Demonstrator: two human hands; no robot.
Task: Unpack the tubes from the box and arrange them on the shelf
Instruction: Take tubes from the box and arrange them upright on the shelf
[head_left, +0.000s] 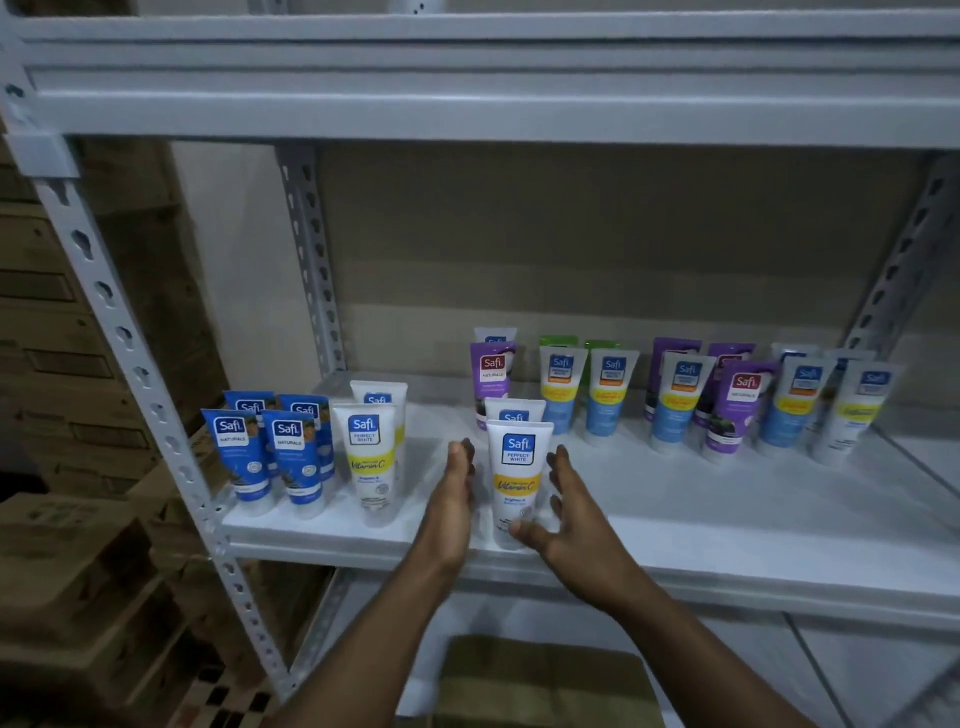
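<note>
A white and yellow tube (518, 480) stands cap-down near the front of the white shelf (727, 525), with a second white tube (514, 411) close behind it. My left hand (453, 506) is flat and upright just left of the front tube, fingers straight. My right hand (569, 512) is spread on its right side, thumb touching the tube's cap end. Another white and yellow tube (368, 460) stands to the left, beside several blue tubes (262, 449). Purple, green and white tubes (717, 400) fill the back right. The cardboard box (545, 675) lies below the shelf.
Grey perforated shelf uprights (130, 343) frame the bay on the left, and an upper shelf (493, 88) hangs overhead. Stacked brown cartons (62, 545) fill the space left of the rack. The shelf's front right area has bare white surface.
</note>
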